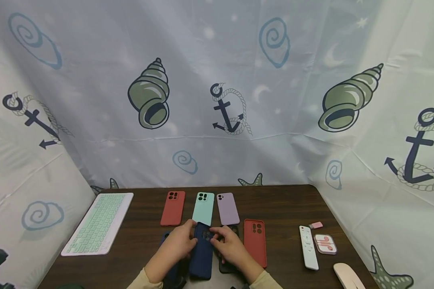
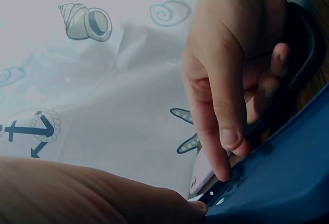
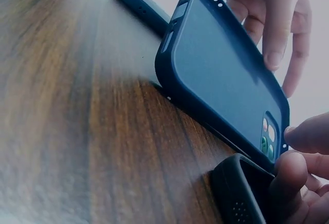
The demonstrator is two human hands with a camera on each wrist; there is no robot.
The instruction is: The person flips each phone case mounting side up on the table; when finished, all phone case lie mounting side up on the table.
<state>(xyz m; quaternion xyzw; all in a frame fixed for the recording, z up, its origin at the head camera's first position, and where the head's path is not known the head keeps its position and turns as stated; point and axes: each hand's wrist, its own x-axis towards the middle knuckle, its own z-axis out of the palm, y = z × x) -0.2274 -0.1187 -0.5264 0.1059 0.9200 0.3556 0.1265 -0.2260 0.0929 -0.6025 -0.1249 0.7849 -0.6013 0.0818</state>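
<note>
Blue hollow phone case (image 1: 201, 259) in both hands (image 1: 179, 241) (image 1: 232, 248)

Head view: moderately bright, lit softly and diffusely. Palest on the patterned cloth (image 1: 209, 160) toward the right, shading to grey-blue across its middle. Much darker over the counter (image 1: 278, 204); flat in tone on the dark blue case (image 1: 201, 259). Reasonably crisp on the larger prints, softer on small details.

Left wrist view: hazy, low in contrast. Washed pale across the upper cloth, dropping to heavy shade at lower right. Shadowed between and beneath the fingers (image 2: 226, 106); slightly soft throughout.

Right wrist view: blown out toward white at upper right, behind the case. Streaked with cool sheen along the wood grain. Blurred at far left and lower left; clearer along the case rim.
</note>
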